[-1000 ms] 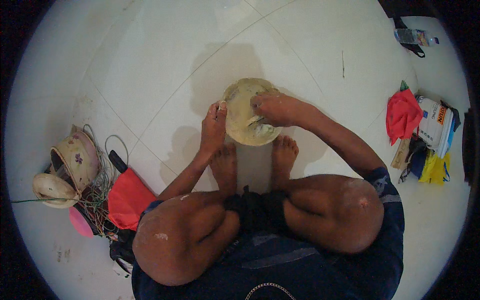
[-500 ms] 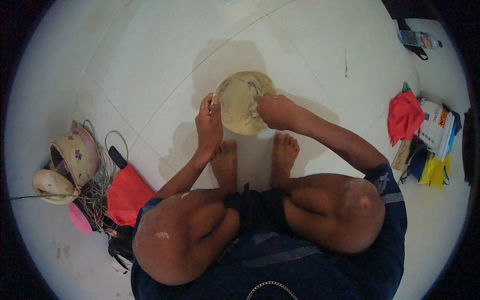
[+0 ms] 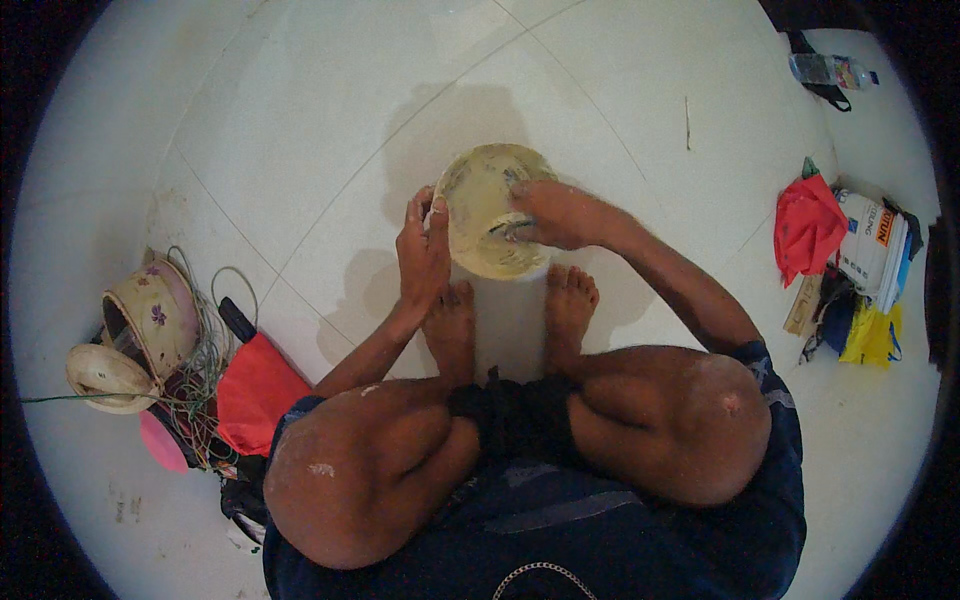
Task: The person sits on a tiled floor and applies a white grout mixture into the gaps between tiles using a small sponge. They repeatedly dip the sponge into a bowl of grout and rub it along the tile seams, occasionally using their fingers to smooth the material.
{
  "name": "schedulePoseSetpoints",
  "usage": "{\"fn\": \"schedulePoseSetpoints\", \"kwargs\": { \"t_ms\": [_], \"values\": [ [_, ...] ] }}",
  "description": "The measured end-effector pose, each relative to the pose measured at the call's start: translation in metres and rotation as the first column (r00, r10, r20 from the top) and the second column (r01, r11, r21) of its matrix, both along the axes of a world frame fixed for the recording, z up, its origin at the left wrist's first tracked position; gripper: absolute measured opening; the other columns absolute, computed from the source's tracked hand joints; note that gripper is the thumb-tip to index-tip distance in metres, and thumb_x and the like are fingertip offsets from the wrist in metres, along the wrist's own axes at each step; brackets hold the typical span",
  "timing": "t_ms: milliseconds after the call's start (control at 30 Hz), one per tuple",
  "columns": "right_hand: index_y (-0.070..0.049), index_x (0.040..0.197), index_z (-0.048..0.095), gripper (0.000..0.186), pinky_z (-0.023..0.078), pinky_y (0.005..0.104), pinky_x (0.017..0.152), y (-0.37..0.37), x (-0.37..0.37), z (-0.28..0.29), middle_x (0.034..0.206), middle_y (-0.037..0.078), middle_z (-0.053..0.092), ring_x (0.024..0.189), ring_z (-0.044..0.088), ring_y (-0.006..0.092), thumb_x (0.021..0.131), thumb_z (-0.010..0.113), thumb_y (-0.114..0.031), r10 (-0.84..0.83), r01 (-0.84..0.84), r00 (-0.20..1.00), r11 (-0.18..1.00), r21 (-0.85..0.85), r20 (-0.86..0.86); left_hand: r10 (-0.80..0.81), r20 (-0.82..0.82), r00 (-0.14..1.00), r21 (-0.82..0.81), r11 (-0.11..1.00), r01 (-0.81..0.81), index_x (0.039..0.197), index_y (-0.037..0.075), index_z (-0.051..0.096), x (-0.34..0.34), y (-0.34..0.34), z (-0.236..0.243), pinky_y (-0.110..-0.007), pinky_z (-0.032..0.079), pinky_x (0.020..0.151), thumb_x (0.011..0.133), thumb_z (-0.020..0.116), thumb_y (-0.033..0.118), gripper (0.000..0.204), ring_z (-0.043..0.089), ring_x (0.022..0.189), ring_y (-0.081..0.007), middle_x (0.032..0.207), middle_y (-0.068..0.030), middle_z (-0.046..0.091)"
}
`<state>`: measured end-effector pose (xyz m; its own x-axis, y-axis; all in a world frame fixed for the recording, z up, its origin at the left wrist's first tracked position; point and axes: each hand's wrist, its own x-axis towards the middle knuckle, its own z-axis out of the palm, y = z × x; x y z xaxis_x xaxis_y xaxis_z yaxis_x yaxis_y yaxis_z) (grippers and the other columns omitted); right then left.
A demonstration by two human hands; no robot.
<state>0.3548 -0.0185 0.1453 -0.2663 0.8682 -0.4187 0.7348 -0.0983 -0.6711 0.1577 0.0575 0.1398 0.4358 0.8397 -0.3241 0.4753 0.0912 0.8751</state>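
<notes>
A round bowl [image 3: 540,262] coated inside with pale yellow paste [image 3: 474,208] is in front of me, above and just beyond my bare feet. My left hand [image 3: 422,245] grips its left rim, thumb on the near side and fingers around the outer wall. Over the right part of the bowl is my right hand [image 3: 562,212], its fingers curled down at the paste. Dark streaks and a thin curved mark show in the paste beside these fingers. Whatever the right hand holds is hidden under it.
At left lie a flowered pot [image 3: 150,312], a tangle of wire [image 3: 200,410] and a red cloth bag [image 3: 258,395]. To the right are another red bag [image 3: 808,228], a white package [image 3: 868,250] and a yellow bag [image 3: 868,338]. A plastic bottle [image 3: 828,70] lies far right.
The bowl has shifted slightly right, with my left hand on it. My right hand has moved a little, its fingers spreading lower over the paste, where a curved dark mark now shows.
</notes>
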Motion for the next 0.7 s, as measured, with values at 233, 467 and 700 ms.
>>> {"fn": "schedulePoseSetpoints", "kwargs": {
  "t_ms": [233,467,700],
  "values": [
    [0.0,0.094,0.062,0.022,0.046,0.0409,0.088,0.01,-0.013,0.009,0.106,0.014,0.056,0.102,0.054,0.0324,0.078,0.066,-0.015,0.185,-0.204,0.971,0.971,0.128,0.149,0.008,0.068,0.998,0.016,1.0,-0.01,0.121,-0.004,0.05,-0.002,0.009,-0.006,-0.034,0.043,0.088,0.099,0.039,0.029,0.041,0.057,0.1,-0.0236,0.107,-0.0186,0.06],
    [0.002,0.095,0.061,0.025,0.046,0.0401,0.086,0.012,-0.011,0.007,0.106,0.016,0.055,0.101,0.054,0.033,0.077,0.066,-0.015,0.263,-0.261,0.965,0.962,0.086,-0.018,-0.023,0.134,0.991,0.002,1.0,0.023,0.12,-0.005,0.05,-0.002,0.016,-0.01,-0.033,0.045,0.084,0.099,0.038,0.027,0.04,0.058,0.095,-0.0224,0.102,-0.0187,0.062],
    [0.004,0.099,0.059,0.033,0.045,0.0423,0.086,0.031,0.003,0.022,0.1,0.02,0.057,0.095,0.056,0.0377,0.082,0.063,-0.023,0.32,-0.339,0.935,0.932,-0.129,-0.151,-0.018,0.115,0.993,-0.117,0.993,0.032,0.122,-0.004,0.05,-0.002,0.007,-0.001,-0.031,0.045,0.083,0.1,0.036,0.032,0.044,0.058,0.094,-0.0195,0.103,-0.0168,0.062]
  ]
}}
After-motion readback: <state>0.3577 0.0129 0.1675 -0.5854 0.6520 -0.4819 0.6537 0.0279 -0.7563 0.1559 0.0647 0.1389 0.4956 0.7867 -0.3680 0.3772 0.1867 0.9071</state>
